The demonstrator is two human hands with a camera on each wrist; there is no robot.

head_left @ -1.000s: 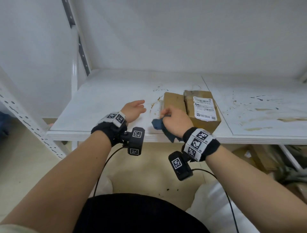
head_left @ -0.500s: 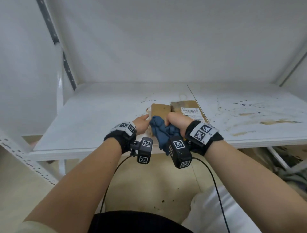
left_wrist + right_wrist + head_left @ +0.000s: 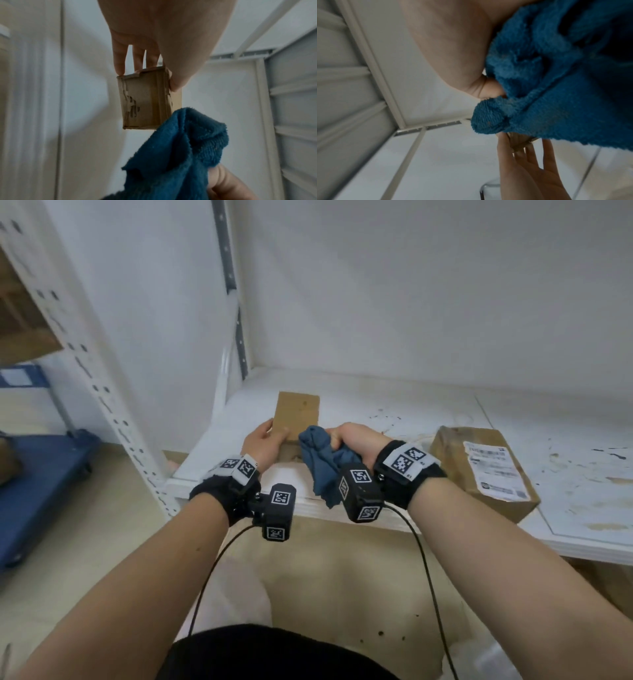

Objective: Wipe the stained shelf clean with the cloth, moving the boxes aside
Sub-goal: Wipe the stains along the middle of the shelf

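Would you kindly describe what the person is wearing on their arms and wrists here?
Both forearms are bare, with no sleeves. Each wrist has a black band carrying white tags printed with black square markers. A small black boxy camera hangs under each wrist, the left one and the right one, each bearing similar markers. A thin black cable trails from each camera toward the body.
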